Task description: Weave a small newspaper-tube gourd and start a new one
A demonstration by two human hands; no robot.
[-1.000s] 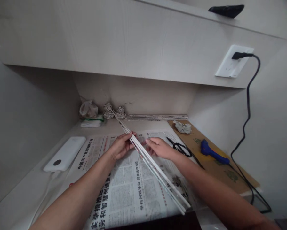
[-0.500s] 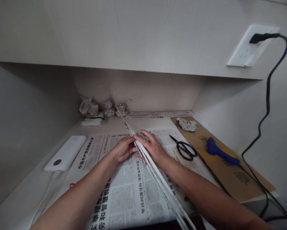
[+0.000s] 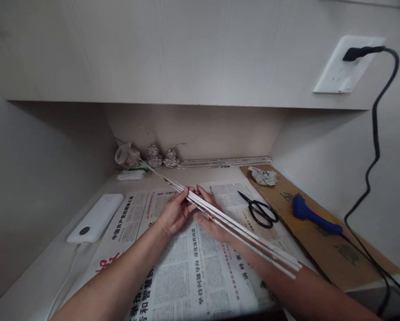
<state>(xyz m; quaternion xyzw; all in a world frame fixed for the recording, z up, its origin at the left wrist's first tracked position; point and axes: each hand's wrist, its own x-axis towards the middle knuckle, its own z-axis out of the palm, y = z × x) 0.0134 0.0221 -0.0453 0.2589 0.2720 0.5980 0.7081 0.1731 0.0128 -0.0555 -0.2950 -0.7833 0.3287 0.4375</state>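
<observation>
I see newspaper (image 3: 178, 267) spread across the middle of the desk (image 3: 213, 174), a power bank (image 3: 97, 216) to its left, scissors (image 3: 251, 203) on its right side. Right of these lies cardboard (image 3: 320, 249), bearing a paper wad (image 3: 263, 176) towards the back and a glue gun (image 3: 315, 217) nearer the front. Behind, left to right, I find a bag (image 3: 128, 156), two coiled ornaments (image 3: 153, 157) and stacked rods (image 3: 224, 163); a held bundle (image 3: 246, 228) slants above the newspaper.

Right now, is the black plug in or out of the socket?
In: the black plug sits against the white socket plate, prongs hidden.
</observation>
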